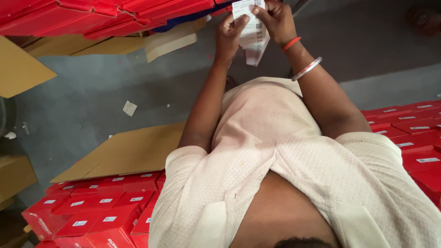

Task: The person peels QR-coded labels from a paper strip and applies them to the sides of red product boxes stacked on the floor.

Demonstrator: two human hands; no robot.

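Red boxes [98, 209], white label sheet [251, 27], brown cardboard [128, 151], grey floor [92, 92].

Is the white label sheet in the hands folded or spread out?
Partly folded. The white label sheet is flat where the left hand and right hand pinch it, but its lower part bends away.

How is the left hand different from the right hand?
The right hand has a red band and a silver bangle at its wrist; the left hand has a bare wrist. The right hand sits higher in the picture. Both pinch the white paper slips.
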